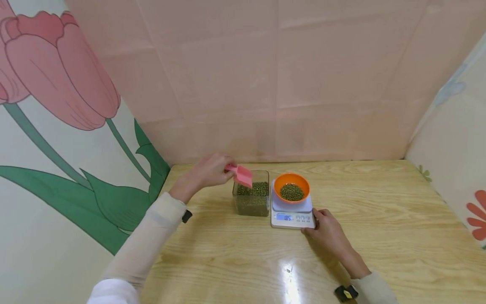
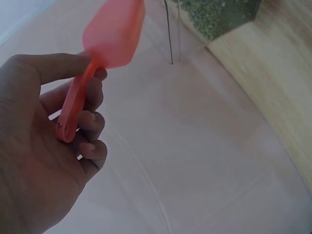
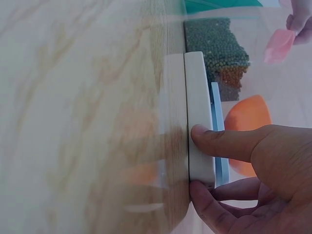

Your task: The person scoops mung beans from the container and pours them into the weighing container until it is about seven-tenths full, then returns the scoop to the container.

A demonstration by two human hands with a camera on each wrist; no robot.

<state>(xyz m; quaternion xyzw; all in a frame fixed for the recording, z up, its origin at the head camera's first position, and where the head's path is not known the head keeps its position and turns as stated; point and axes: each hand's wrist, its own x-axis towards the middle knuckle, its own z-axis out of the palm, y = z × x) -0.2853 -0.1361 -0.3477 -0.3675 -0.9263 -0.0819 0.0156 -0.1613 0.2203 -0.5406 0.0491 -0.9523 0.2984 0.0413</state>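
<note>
My left hand [image 1: 217, 169] grips the handle of a pink scoop [image 1: 243, 176], its blade tilted over a clear container [image 1: 252, 207] of green mung beans [image 1: 260, 188]. In the left wrist view the fingers curl round the scoop's handle [image 2: 75, 105]. On a white kitchen scale [image 1: 279, 205] to the right sits an orange bowl [image 1: 280, 180] with mung beans [image 1: 292, 192] in its bottom. The lit display [image 1: 283, 218] appears to read 185. My right hand [image 1: 329, 231] pinches the scale's front right corner, thumb [image 3: 207, 139] on the front edge and fingers round the side.
The container stands just left of the scale, close beside it. Both are on a wood-grain table [image 1: 224, 257]. A pink sheet [image 1: 235, 84] hangs behind the table, and a wall with painted tulips [image 1: 64, 71] rises at the left.
</note>
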